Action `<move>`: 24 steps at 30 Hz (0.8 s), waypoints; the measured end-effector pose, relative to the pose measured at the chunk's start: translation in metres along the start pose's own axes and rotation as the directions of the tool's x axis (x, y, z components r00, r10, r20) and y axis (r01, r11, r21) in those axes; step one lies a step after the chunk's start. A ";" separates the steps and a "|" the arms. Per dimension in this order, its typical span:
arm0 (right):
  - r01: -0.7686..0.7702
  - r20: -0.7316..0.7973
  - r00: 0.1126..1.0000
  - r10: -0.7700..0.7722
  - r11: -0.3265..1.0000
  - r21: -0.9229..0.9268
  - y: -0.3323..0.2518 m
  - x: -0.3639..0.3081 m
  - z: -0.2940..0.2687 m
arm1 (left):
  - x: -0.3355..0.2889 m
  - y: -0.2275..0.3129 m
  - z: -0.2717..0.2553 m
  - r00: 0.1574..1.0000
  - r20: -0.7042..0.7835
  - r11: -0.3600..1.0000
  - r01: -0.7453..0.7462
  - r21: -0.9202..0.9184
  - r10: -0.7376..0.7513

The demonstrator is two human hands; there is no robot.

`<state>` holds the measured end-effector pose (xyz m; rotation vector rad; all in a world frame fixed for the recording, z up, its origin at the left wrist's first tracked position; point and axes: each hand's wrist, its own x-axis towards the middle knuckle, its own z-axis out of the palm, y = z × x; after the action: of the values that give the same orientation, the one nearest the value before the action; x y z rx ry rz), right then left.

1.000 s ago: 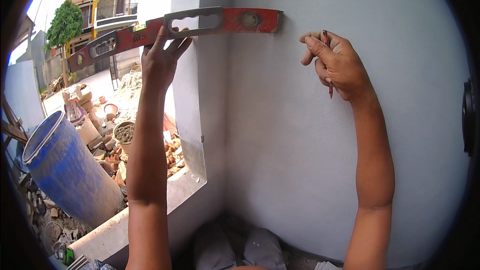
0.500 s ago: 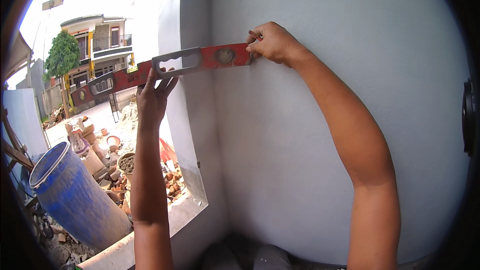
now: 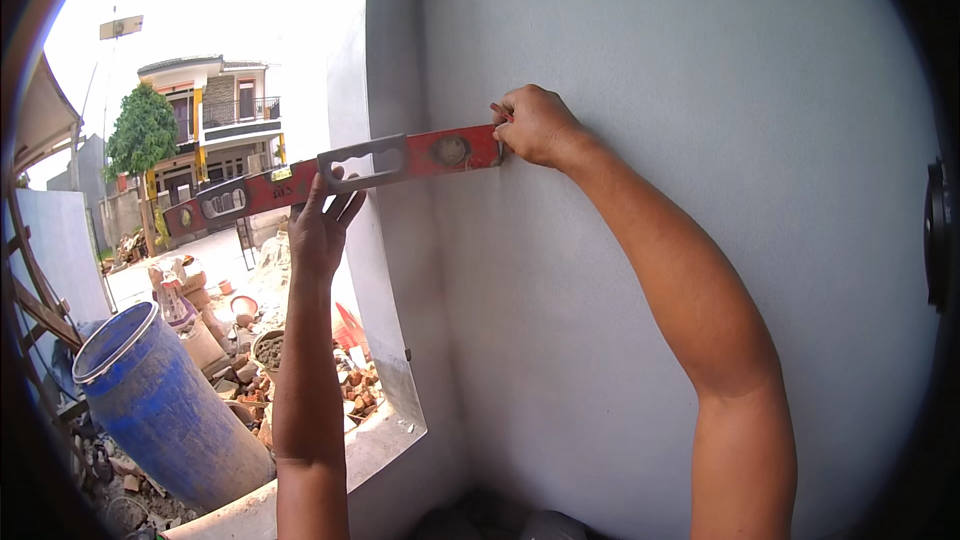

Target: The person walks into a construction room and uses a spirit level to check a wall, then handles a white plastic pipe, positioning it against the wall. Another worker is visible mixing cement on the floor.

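Note:
A long red spirit level [image 3: 468, 148] with grey handle sections spans the corner, its right end by the grey wall and its left end out over the window opening. My left hand [image 3: 320, 230] holds it from below near the middle, thumb in front and fingers partly hidden beneath. At the level's right end, my right hand [image 3: 540, 128] is closed, pinching a thin reddish stick that looks like a pencil [image 3: 502, 112]. The fingers of that hand meet the level's end close to the wall.
The smooth grey wall [image 3: 600, 320] fills the right side. A window opening with a pale sill [image 3: 385, 440] is at the left. Beyond it stand a blue barrel [image 3: 175, 410], broken bricks [image 3: 360, 390], sacks [image 3: 175, 300] and a bucket of mortar [image 3: 268, 348].
The whole view has shifted, so wall, outdoors and hands sit lower in the picture. Both hands keep their holds, and the level looks slightly less slanted.

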<state>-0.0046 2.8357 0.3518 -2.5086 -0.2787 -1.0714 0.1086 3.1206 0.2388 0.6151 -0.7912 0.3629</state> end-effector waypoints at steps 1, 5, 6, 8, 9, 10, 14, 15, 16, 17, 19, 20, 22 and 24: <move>0.010 -0.011 1.000 -0.010 1.000 0.001 0.000 0.000 0.001 | 0.000 0.000 0.000 1.000 0.007 1.000 -0.002 0.002 0.002; 0.032 -0.026 0.999 -0.031 0.999 0.037 0.002 0.002 0.003 | 0.001 0.000 -0.002 1.000 0.016 1.000 -0.002 0.006 0.002; 0.027 -0.009 1.000 -0.027 0.999 0.028 0.002 0.003 0.003 | 0.001 0.000 -0.002 1.000 0.020 1.000 0.001 0.000 -0.001; 0.020 0.017 1.000 -0.020 1.000 0.011 0.004 0.005 0.003 | 0.001 0.000 -0.003 1.000 0.019 1.000 -0.005 0.006 0.005; 0.016 0.026 1.000 -0.016 1.000 0.004 0.005 0.006 0.003 | 0.002 -0.001 -0.004 1.000 0.027 1.000 -0.009 0.005 0.009; 0.024 0.031 0.999 -0.024 1.000 -0.002 0.007 0.006 0.003 | 0.002 -0.001 -0.004 0.999 0.028 1.000 -0.017 0.012 0.016; 0.064 -0.033 0.997 -0.065 0.998 -0.029 0.010 0.008 0.009 | 0.003 0.000 -0.004 0.998 0.040 0.999 -0.040 0.028 0.039; 0.047 -0.025 0.999 -0.047 0.998 -0.029 0.010 0.009 0.011 | 0.003 0.001 -0.004 0.999 0.037 0.999 -0.037 0.030 0.036; 0.035 -0.030 0.999 -0.036 0.999 -0.030 0.010 0.009 0.011 | 0.002 0.002 -0.004 0.998 0.045 0.999 -0.042 0.034 0.041; 0.042 -0.030 0.999 -0.043 0.999 -0.018 0.011 0.008 0.013 | 0.002 0.003 -0.004 0.998 0.051 0.998 -0.043 0.038 0.041; 0.055 -0.045 0.997 -0.055 0.998 0.005 0.010 0.008 0.013 | 0.001 0.004 -0.003 0.998 0.054 0.998 -0.045 0.046 0.043; 0.056 -0.043 0.997 -0.056 0.998 0.004 0.010 0.007 0.012 | 0.001 0.005 -0.003 0.998 0.052 0.998 -0.047 0.051 0.044; 0.032 -0.006 0.999 -0.032 0.999 -0.004 0.009 0.007 0.010 | 0.000 0.005 -0.003 0.998 0.054 0.997 -0.049 0.059 0.046; -0.004 0.034 0.999 0.006 0.999 -0.043 0.007 0.009 0.009 | 0.001 0.005 -0.004 0.996 0.077 0.995 -0.062 0.078 0.056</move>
<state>0.0093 2.8339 0.3506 -2.5663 -0.2612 -1.0443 0.1092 3.1270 0.2388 0.6850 -0.8705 0.4294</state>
